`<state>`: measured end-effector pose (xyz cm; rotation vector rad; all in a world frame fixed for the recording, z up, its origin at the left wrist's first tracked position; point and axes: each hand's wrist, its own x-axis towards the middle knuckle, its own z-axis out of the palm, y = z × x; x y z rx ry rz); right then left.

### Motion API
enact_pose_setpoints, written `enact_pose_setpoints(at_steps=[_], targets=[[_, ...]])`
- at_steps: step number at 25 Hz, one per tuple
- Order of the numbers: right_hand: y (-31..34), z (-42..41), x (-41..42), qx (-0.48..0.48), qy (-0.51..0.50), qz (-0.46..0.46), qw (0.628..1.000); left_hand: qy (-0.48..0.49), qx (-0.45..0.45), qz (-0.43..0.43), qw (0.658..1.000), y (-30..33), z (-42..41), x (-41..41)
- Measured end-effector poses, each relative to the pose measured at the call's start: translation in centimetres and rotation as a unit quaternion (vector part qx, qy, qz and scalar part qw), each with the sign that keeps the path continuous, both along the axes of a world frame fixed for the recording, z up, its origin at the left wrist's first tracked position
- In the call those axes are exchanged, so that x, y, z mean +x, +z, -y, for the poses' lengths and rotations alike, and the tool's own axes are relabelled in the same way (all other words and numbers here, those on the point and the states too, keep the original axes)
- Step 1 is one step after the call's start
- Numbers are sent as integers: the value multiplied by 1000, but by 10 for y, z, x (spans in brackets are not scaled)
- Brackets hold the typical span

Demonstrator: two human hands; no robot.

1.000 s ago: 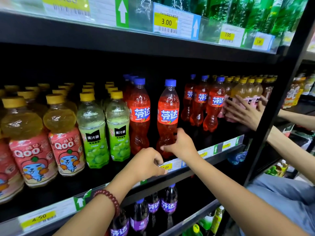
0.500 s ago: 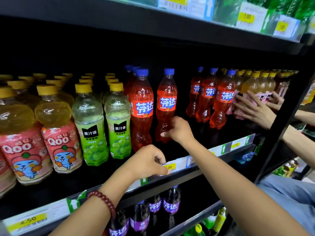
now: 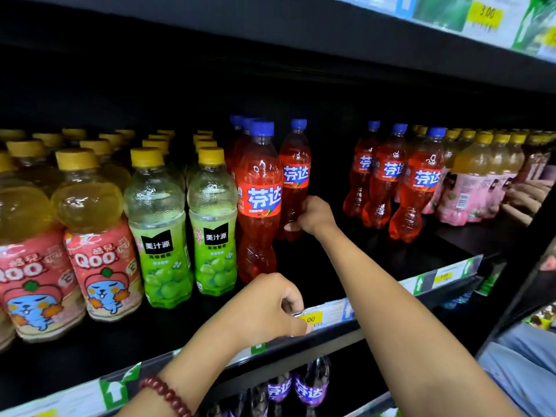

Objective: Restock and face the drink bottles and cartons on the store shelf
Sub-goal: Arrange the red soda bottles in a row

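Note:
My right hand [image 3: 311,216] grips the lower body of a red soda bottle [image 3: 294,164] with a blue cap, standing back on the black shelf [image 3: 325,266]. Just left of it, nearer the front, stands another red soda bottle [image 3: 259,200]. My left hand [image 3: 264,308], with a bead bracelet on the wrist, rests with curled fingers on the shelf's front price rail [image 3: 328,314]. Three more red soda bottles [image 3: 388,176] stand to the right across a gap.
Green grape juice bottles [image 3: 213,227] and pink-labelled Qoo bottles [image 3: 99,236] fill the shelf's left. Yellow-capped pink-label bottles [image 3: 481,182] sit at the right, where another person's hands [image 3: 529,197] reach in. Purple soda bottles [image 3: 310,386] stand on the shelf below.
My right hand has pushed the red soda bottle farther back on the shelf. The camera view has shifted lower and left. My left hand stays on the price rail.

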<state>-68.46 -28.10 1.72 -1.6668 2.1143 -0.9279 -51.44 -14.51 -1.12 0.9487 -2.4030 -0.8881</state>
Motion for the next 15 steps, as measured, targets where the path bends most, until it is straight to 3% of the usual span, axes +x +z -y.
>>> enact_pose_setpoints(at_steps=[10,15], targets=[[-12,12,5,-35,22,70,997,1,-28,11,1000,1,1,0],[-13,5,13,-45,25,52,997,3,-25,15,1000,1,2,-1]])
